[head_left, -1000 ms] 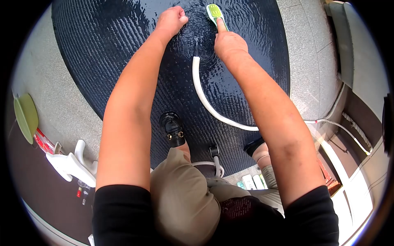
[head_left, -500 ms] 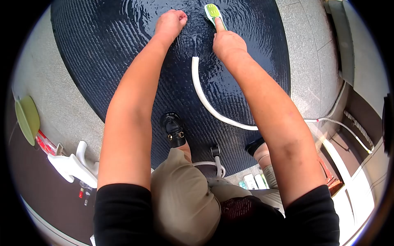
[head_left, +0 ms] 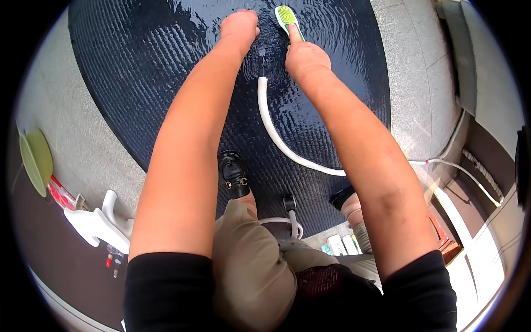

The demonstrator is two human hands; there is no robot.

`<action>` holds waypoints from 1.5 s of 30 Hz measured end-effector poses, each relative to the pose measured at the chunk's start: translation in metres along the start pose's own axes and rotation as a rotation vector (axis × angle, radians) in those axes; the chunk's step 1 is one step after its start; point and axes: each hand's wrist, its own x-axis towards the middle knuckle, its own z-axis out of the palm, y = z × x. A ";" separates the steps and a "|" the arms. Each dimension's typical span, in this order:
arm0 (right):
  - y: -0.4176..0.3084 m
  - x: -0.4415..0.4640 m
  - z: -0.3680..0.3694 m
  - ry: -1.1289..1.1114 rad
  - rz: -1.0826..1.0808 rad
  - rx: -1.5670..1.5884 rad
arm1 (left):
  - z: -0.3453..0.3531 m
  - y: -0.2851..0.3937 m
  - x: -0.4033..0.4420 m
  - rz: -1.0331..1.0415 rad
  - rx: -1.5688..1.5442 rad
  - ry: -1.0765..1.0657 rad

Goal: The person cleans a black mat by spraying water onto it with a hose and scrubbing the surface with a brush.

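Observation:
My right hand (head_left: 307, 57) grips the handle of a green and white brush (head_left: 286, 16), its index finger laid along the handle. The brush head is over the wet dark ribbed mat (head_left: 160, 72). To its left, my left hand (head_left: 240, 26) is closed low over the mat; whatever its curled fingers hold, if anything, is hidden. Between and below the hands, a white hose (head_left: 270, 123) lies curved on the mat, with water flowing from its open end.
Black shoes (head_left: 234, 170) stand on the mat. A green basin (head_left: 36, 162) and a white plastic object (head_left: 91, 224) are at the left. White bottles (head_left: 336, 245) sit near the bottom. A thin hose (head_left: 464, 172) runs along the right.
My left hand has moved a little right, closer to the brush, with its forearm following. My right hand and the brush have shifted very slightly left. The ripples on the mat differ.

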 end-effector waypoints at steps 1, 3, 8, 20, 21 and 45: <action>0.000 0.002 0.000 -0.022 0.007 0.004 | 0.002 -0.003 -0.001 -0.007 -0.049 0.035; 0.001 0.002 0.001 -0.023 0.008 0.009 | 0.002 -0.012 -0.003 0.001 -0.107 0.016; 0.003 -0.001 -0.001 -0.017 0.009 0.060 | -0.002 -0.031 -0.017 -0.068 -0.455 0.038; 0.003 0.000 -0.001 -0.026 -0.001 0.061 | 0.007 -0.020 -0.013 -0.049 -0.295 0.136; 0.003 0.000 0.000 -0.029 0.004 0.055 | 0.005 -0.019 -0.010 -0.016 -0.217 0.088; 0.003 0.001 0.003 -0.025 0.012 0.053 | 0.000 -0.030 -0.011 -0.032 -0.307 0.026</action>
